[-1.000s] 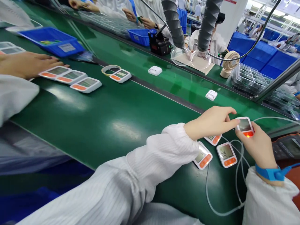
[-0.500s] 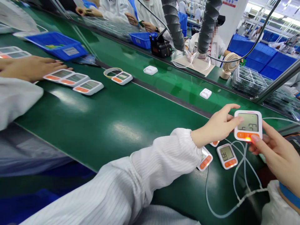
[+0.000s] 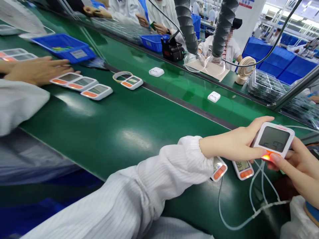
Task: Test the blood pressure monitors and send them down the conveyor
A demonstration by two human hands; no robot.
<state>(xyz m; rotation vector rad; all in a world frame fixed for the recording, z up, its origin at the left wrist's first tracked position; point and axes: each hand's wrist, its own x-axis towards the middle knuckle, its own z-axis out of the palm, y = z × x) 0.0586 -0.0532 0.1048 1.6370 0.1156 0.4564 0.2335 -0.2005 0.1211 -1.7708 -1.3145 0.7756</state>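
Observation:
Both of my hands hold a white blood pressure monitor with a grey screen and orange buttons, tilted in the air at the right. My left hand grips its left side, the thumb at the lit orange buttons. From the right, my right hand supports the body, its thumb also pressed on the button strip; its other fingers are partly hidden behind. Dark digits show faintly on the screen. Below lie two similar monitors, one part-hidden by my left sleeve and another beside thin clear tubing.
A co-worker's hand rests at the left near a row of monitors. A blue tray stands behind. White units lie on the green belt. Grey ducts and a small fan are at the far side.
The monitor has moved right and slightly down and is more tilted. My left thumb has shifted from its screen to the buttons. The screen has darkened. White units on the belt have slid left.

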